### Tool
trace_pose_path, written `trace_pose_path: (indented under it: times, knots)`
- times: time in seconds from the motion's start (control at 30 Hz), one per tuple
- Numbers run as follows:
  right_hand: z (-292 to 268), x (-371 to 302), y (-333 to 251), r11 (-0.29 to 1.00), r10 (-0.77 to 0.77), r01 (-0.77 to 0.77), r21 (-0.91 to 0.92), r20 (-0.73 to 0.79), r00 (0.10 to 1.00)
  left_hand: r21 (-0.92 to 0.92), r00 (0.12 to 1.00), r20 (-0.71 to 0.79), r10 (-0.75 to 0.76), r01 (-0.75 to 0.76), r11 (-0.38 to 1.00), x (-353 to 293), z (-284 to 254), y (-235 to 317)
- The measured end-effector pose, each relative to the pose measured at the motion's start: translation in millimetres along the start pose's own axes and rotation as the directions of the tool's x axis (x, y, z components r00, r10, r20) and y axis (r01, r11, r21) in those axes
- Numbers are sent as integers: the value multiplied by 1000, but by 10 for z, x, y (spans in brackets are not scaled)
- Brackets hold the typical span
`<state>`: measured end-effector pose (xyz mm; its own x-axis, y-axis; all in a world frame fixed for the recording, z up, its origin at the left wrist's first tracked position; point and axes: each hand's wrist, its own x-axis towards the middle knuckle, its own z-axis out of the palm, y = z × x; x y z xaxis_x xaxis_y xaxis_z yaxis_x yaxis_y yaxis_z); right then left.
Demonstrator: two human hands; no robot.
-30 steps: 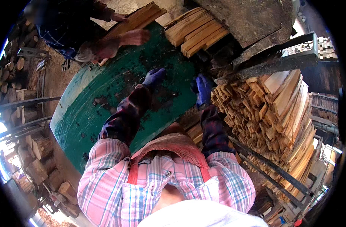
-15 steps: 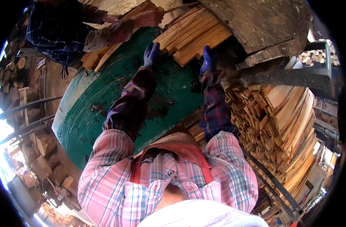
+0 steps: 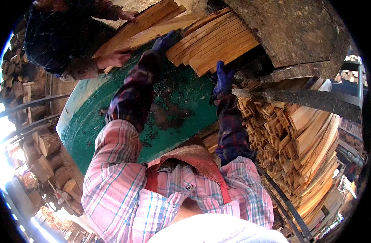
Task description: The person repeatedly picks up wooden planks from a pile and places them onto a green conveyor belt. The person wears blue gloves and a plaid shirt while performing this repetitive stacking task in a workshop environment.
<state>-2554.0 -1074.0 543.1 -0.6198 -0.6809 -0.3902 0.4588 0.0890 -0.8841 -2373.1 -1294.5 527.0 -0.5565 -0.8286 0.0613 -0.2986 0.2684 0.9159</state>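
A stack of sawn wooden boards [image 3: 218, 42] lies at the far side of the green table [image 3: 185, 117], its cut ends towards me. Against the stack's left edge, my left hand [image 3: 166, 41] in a blue glove reaches forward with fingers stretched out. My right hand [image 3: 223, 79], gloved too, is at the right near corner of the boards, thumb raised and fingers apart; part of it is hard to make out. Left of the stack are longer loose planks [image 3: 143, 26]. A co-worker's hands [image 3: 114, 59] are at those planks, one near each side.
A worn metal plate [image 3: 285, 32] covers the far right, with a dark bar [image 3: 315, 101] below it. Beside me on the right rises a tall pile of split wood [image 3: 283, 137]. Logs [image 3: 47, 150] and metal rails [image 3: 27, 107] are on the left.
My left hand has moved forward along the stack's left edge. The boards have shifted slightly right. The co-worker's arms have drawn back left, and more of the loose planks shows.
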Motion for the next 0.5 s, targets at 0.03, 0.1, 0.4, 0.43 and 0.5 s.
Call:
trace_pose_path:
  times: [0.03,0.1,0.4,0.43,0.5]
  knots:
    - [14,-47,-40,999,43,-43,10,-3,999,54,993,111,-40,34,998,162,-17,-3]
    - [43,-108,-77,993,115,-115,21,-1,993,44,977,209,-36,27,999,420,-27,-15]
    - [55,-18,257,987,68,-85,135,124,990,22,932,361,-40,35,999,443,-2,-56]
    - [55,-19,291,987,95,-113,116,154,984,21,931,363,-41,36,999,422,-8,-50]
    - [75,-31,333,987,97,-119,112,185,978,17,931,363,-45,42,999,379,-16,-50]
